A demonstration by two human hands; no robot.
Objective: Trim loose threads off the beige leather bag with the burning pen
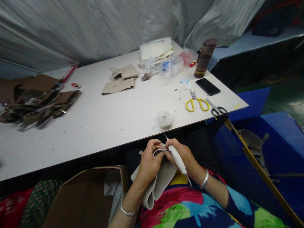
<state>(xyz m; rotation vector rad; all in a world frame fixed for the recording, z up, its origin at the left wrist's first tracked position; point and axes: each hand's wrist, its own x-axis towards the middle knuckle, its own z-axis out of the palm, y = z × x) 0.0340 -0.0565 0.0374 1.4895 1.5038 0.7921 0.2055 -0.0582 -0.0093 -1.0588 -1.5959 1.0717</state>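
— Beige leather piece [158, 185]: where is it being kept?
— It is being held over the lap, below the counter [106, 117] edge, pinched at its top by the left hand [148, 163].
— And the right hand [184, 156]?
— It is being kept closed around a white pen-like tool [177, 156], whose tip is being pressed to the leather's top edge.
— Anything nearby?
— Yellow scissors [197, 103] are lying on the counter, well apart.

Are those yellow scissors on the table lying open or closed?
Closed. The yellow scissors lie flat on the white table with both handle loops side by side and the blades together in one point, left of the phone.
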